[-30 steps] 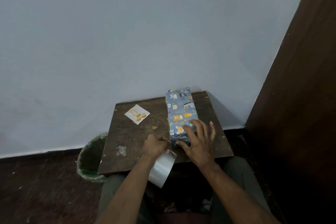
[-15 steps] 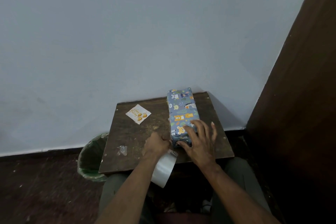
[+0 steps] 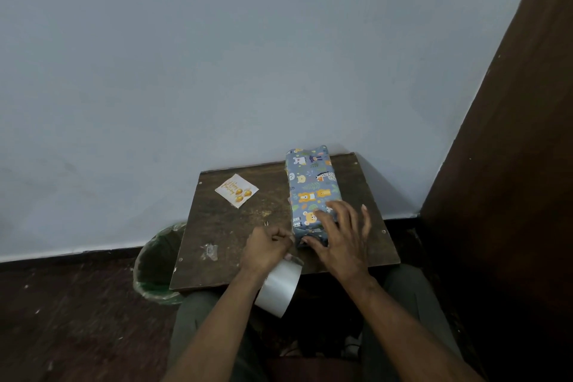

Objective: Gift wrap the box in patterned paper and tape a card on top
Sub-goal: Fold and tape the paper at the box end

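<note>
Box (image 3: 313, 192) sits wrapped in blue animal-print paper at approx 1 o'clock on the small wooden table (image 3: 242, 236), far end against the wall. Long faces look covered; near end flap is what I judge is being closed now. My right hand (image 3: 341, 236) lies on the near end of the box, fingers straight and spread, pressing the paper down. My left hand (image 3: 266, 246) is at 9 o'clock of that end, fingers curled tight, prob pinching a tape end pulled from the tape roll (image 3: 279, 288), which hangs off the table's near edge under the wrist. Can't tell if the strip touches the paper yet. Card (image 3: 237, 190), white w/ gold balloons, lies loose at 11 o'clock on the table, well apart from box. Green bin (image 3: 158, 260) on floor at 8 o'clock. Done: wrap mostly. Left: tape near end, check far end (hidden), then card on top w/ tape.
</note>
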